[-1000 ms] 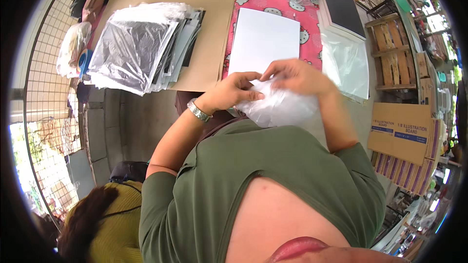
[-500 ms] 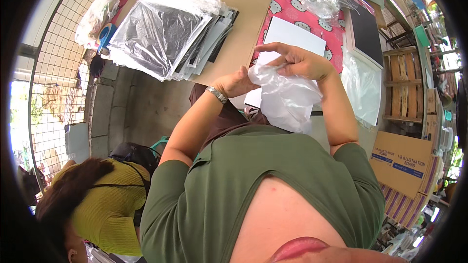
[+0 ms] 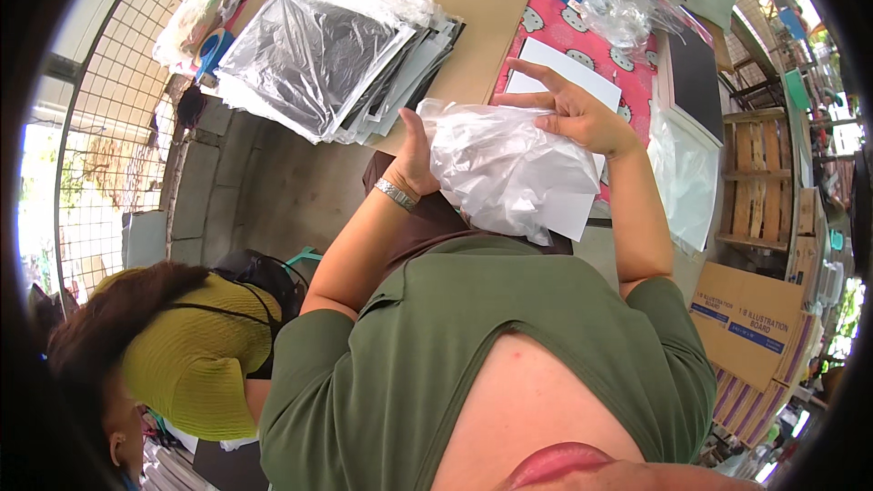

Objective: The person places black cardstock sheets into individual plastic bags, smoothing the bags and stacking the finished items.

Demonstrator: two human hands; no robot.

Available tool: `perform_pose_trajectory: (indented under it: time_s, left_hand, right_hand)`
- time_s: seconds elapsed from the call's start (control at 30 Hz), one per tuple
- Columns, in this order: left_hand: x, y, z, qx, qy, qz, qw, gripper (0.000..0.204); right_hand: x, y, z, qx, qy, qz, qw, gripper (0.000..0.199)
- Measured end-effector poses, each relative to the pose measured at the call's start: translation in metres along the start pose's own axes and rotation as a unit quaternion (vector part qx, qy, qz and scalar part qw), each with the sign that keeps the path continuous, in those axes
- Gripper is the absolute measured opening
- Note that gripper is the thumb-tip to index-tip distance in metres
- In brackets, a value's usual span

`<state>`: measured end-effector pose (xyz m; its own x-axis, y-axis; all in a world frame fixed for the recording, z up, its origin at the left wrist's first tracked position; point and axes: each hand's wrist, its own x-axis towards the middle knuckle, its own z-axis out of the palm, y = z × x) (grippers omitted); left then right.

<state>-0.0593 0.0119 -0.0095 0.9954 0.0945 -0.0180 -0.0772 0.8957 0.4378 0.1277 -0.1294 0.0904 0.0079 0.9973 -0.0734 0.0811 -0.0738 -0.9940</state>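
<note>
My left hand and my right hand hold a clear, crinkled plastic bag between them, close in front of my chest. The left hand grips the bag's left edge with the thumb up; a metal watch sits on that wrist. The right hand pinches the bag's upper right part, its fingers spread. Behind the bag a white rectangular board lies on a pink patterned tablecloth, partly hidden by the bag.
A stack of plastic-wrapped dark sheets lies on a brown board at the upper left. A crumpled clear bag and a black board lie at the back right. Cardboard boxes stand right. A person in a yellow-green top crouches lower left.
The view has swung, bringing the person at lower left further into view. Both hands have raised and spread the plastic bag, which now hangs larger in front of the white board.
</note>
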Motion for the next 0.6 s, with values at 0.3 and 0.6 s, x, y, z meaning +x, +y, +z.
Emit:
perform_pose_trajectory:
  time_s: [0.3,0.6]
  left_hand:
    - [-0.013,0.032,0.054,0.347,0.168,0.059,0.921,0.024]
    - [-0.008,0.035,0.06,0.401,0.216,0.088,0.886,0.023]
  right_hand:
    - [0.0,-0.011,0.006,-0.265,0.076,-0.015,0.961,0.035]
    - [0.026,-0.004,0.039,-0.116,0.244,-0.004,0.963,0.008]
